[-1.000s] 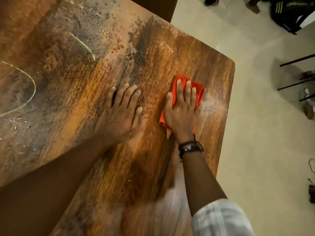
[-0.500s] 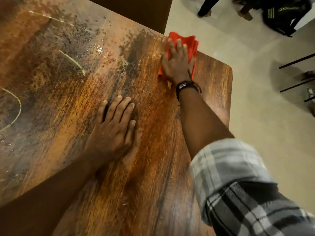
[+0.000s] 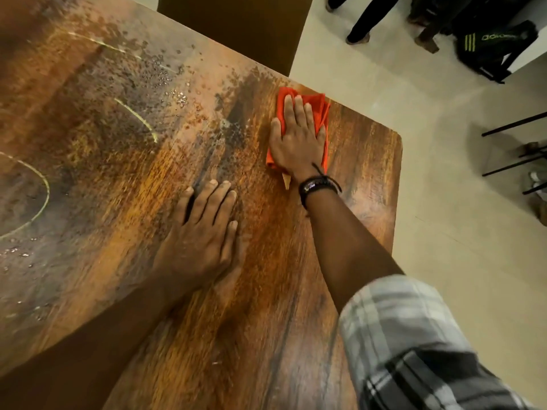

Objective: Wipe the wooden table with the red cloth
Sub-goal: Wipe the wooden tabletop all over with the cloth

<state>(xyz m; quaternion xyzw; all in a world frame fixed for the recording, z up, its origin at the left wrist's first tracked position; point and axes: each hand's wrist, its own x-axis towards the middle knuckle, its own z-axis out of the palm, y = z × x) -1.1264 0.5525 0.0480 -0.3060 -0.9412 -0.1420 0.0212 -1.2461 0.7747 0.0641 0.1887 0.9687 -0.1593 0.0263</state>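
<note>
Presently: right hand [image 3: 297, 143], fingers straight, flat atop folded red cloth [image 3: 318, 109] near far right corner of wooden table [image 3: 370, 161]. Left hand [image 3: 201, 235] flat, fingers together, pressing bare tabletop nearby.

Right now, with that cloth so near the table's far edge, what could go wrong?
The right hand only presses the red cloth flat, with no grip, so a further push could slide it off the wooden table. The water droplets lie well left of the cloth and might be missed. The left hand rests flat beside the speckled patch and could smear it.
</note>
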